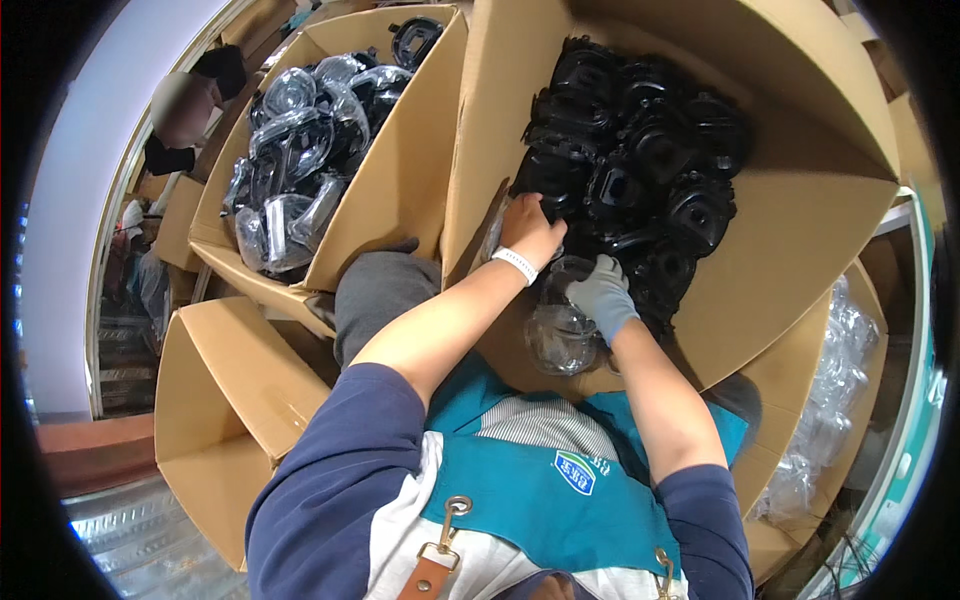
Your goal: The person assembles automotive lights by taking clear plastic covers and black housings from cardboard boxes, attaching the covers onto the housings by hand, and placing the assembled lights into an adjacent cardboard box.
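Note:
A deep cardboard box [800, 230] in front of me holds several glossy black plastic parts [660, 150] in close rows. My left hand [533, 232], bare and with a white band at the wrist, is curled at the near left edge of these rows. Its fingers are closed on the rim of a black plastic part [550, 178]; the fingertips are partly hidden. To its right, my right hand [603, 298] wears a grey glove. Its fingers are bent round the edge of a clear plastic part [560, 340], which lies at the box's near side.
Left of this box stands another cardboard box [390, 170] with jumbled clear and black parts [300, 150]. An open carton [215, 400] sits nearer on the left. At the right, a box holds clear plastic pieces [825, 390]. Another person [185, 110] is at the far left.

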Available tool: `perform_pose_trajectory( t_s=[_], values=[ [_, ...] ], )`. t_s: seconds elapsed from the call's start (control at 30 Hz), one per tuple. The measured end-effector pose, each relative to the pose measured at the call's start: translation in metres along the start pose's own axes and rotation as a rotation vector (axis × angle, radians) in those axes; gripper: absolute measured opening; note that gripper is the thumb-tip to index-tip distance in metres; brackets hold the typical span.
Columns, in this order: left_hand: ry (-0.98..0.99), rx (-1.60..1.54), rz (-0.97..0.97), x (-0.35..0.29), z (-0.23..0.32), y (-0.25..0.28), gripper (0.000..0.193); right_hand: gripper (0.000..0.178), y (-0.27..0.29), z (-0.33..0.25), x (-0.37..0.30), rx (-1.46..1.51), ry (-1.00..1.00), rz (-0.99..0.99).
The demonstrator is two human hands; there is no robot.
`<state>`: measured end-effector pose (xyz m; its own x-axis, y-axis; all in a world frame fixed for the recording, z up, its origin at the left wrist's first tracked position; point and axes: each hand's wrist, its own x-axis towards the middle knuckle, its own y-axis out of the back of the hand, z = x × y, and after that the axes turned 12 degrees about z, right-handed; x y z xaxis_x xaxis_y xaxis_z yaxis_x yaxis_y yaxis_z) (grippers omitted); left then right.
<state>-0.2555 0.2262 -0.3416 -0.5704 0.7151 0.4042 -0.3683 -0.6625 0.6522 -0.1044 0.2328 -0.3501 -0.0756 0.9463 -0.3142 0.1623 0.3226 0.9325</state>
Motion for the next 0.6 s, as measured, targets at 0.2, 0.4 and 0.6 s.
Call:
perform_pose_trajectory(
  t_s=[0.2, 0.4, 0.6],
  values=[
    [0.277, -0.153, -0.522, 0.030, 0.025, -0.037, 0.065, 0.076, 0.159, 0.032, -0.108, 1.201, -0.111, -0.003],
    [0.423, -0.028, -0.387, 0.025, 0.075, -0.085, 0.083, 0.070, 0.151, 0.132, -0.132, 2.365, 0.070, -0.144],
    [0.388, -0.075, -0.669, 0.042, 0.059, -0.099, 0.070, 0.072, 0.152, 0.119, -0.137, 2.414, 0.203, -0.111]
  ],
)
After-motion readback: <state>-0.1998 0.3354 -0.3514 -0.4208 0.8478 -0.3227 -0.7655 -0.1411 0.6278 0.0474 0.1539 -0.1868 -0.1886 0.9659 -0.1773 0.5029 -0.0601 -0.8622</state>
